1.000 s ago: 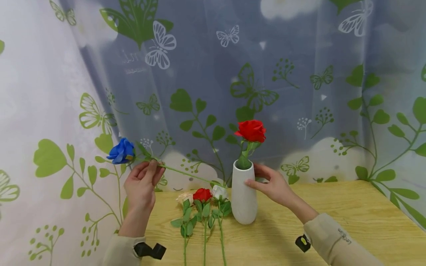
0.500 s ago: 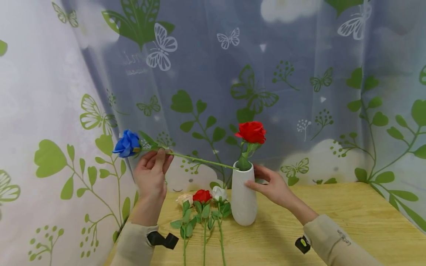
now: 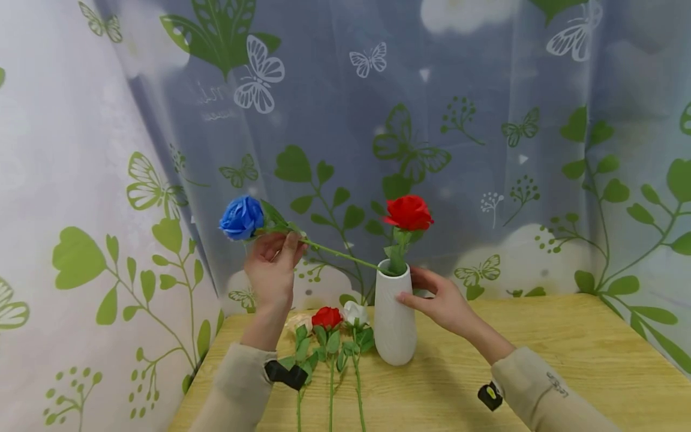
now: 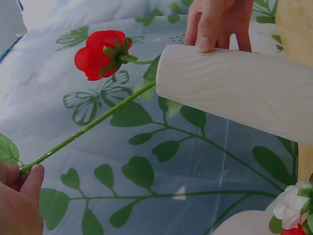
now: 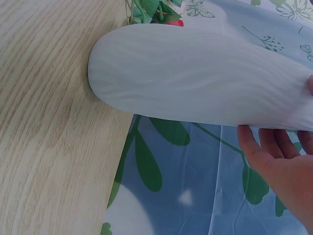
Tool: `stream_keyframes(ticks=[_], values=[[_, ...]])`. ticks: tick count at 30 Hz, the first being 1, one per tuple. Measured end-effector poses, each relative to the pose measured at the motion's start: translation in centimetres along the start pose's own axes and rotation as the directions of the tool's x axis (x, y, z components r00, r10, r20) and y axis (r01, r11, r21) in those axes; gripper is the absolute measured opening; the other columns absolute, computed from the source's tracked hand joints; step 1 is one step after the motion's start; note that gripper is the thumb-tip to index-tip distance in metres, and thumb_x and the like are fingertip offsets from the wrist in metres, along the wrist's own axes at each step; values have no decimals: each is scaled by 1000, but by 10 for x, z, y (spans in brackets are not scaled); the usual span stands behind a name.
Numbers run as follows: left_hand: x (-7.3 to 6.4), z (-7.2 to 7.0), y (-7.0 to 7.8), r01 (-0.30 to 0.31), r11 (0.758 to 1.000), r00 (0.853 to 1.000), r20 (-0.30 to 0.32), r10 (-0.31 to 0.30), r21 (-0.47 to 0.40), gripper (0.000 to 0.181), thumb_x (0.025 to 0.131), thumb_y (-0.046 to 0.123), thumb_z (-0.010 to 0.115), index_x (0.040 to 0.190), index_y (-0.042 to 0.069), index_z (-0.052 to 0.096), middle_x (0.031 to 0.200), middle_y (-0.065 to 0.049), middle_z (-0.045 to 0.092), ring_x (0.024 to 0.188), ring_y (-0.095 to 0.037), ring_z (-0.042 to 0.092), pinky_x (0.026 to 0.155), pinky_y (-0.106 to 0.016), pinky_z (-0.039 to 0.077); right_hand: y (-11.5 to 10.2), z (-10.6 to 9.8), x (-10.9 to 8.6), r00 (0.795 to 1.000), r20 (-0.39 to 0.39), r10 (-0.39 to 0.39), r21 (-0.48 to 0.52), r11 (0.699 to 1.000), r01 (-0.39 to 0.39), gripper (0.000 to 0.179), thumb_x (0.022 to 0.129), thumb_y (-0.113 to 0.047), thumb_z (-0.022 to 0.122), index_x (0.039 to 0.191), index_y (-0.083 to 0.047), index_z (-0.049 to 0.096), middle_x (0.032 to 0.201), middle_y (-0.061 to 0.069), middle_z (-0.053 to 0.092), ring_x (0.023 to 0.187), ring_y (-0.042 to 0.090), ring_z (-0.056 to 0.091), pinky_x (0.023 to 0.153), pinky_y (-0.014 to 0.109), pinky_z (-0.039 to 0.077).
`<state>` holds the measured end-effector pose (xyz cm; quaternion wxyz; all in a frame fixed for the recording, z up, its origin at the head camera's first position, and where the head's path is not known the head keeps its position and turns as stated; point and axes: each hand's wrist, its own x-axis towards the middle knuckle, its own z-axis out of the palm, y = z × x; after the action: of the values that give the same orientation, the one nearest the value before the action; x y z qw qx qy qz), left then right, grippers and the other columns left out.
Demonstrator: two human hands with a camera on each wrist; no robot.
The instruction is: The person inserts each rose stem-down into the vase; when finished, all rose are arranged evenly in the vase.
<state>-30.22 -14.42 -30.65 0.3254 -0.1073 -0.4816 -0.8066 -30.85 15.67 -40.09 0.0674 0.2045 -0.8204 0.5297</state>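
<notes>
My left hand [image 3: 272, 273] pinches the green stem of a blue artificial rose [image 3: 242, 217] just below its leaves. The stem slants down to the right, and its far end meets the mouth of a white vase [image 3: 395, 321]. In the left wrist view this stem [image 4: 88, 128] runs straight to the rim. A red rose [image 3: 408, 213] stands in the vase, its lower stem hidden inside. My right hand [image 3: 445, 303] holds the upright vase near the top, thumb in front and fingers behind; the right wrist view has the fingers [image 5: 249, 144] along its side.
A cream rose [image 3: 300, 323], another red rose [image 3: 327, 317] and a white rose [image 3: 355, 312] lie side by side on the wooden table [image 3: 540, 354], left of the vase, stems toward me. Behind the table hangs a printed curtain [image 3: 324, 108].
My left hand has moved right and upward with the blue rose, bringing the stem's end from left of the vase to its mouth. The right hand and vase have stayed in place.
</notes>
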Motion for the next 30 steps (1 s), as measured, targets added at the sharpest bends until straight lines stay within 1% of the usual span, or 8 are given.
stream_keyframes(ticks=[5, 9, 13, 16, 20, 24, 27, 30], values=[[2, 9, -7, -24, 1000, 999, 39, 25, -7, 21, 92, -13, 72, 90, 7, 66, 80, -2, 75, 73, -14, 77, 74, -33, 68, 1, 0, 0, 1000, -1, -5, 6, 1000, 5, 72, 96, -33, 80, 157, -11, 49, 150, 16, 61, 134, 38, 61, 103, 51, 60], [7, 12, -8, -20, 1000, 998, 52, 19, 7, 21, 93, -13, 71, 92, 7, 66, 80, -1, 74, 73, -13, 77, 73, -30, 68, 2, 0, 1, 1000, -3, -15, 10, 1000, 15, 71, 96, -32, 81, 156, -12, 50, 149, 16, 61, 134, 38, 62, 103, 50, 60], [12, 11, -3, -33, 997, 995, 100, 26, 69, 12, 95, -10, 71, 100, 1, 69, 81, 0, 75, 71, -12, 76, 73, -29, 68, 2, 1, 1, 1000, -9, -21, 9, 1000, 21, 70, 95, -31, 81, 156, -11, 51, 148, 16, 62, 133, 38, 63, 103, 50, 60], [14, 11, -1, -58, 992, 991, 130, 44, 110, 11, 96, -7, 71, 107, -4, 69, 82, 2, 75, 70, -11, 76, 74, -29, 67, 3, 1, 2, 1000, -12, -24, 5, 1000, 24, 70, 95, -31, 81, 156, -10, 51, 148, 16, 62, 132, 37, 63, 103, 50, 60], [13, 14, -5, -76, 987, 985, 166, 51, 145, 15, 96, -7, 70, 111, -9, 67, 83, 4, 74, 70, -10, 75, 74, -28, 67, 2, 1, 2, 1000, -10, -25, -2, 1000, 25, 70, 96, -31, 81, 156, -11, 51, 149, 16, 62, 133, 37, 63, 103, 51, 60], [13, 20, -10, -73, 986, 980, 194, 43, 148, 18, 96, -9, 70, 114, -12, 67, 83, 5, 74, 69, -10, 75, 73, -28, 67, 2, 1, 2, 1000, -8, -20, -6, 1000, 20, 70, 96, -32, 80, 156, -12, 51, 149, 15, 62, 133, 37, 62, 104, 52, 59], [14, 27, -13, -77, 985, 977, 207, 44, 153, 18, 95, -9, 71, 113, -12, 68, 83, 3, 75, 71, -10, 75, 73, -28, 67, 2, 1, 1, 1000, -8, -14, -13, 1000, 14, 69, 96, -33, 80, 156, -12, 52, 148, 14, 62, 134, 37, 62, 104, 52, 59], [15, 36, -15, -101, 977, 967, 248, 53, 187, 18, 95, -7, 73, 112, -12, 68, 85, -5, 76, 73, -8, 75, 73, -27, 67, 1, 1, 1, 1000, -10, -13, -17, 1000, 12, 69, 96, -33, 80, 156, -12, 51, 148, 14, 62, 134, 37, 62, 104, 53, 59]])
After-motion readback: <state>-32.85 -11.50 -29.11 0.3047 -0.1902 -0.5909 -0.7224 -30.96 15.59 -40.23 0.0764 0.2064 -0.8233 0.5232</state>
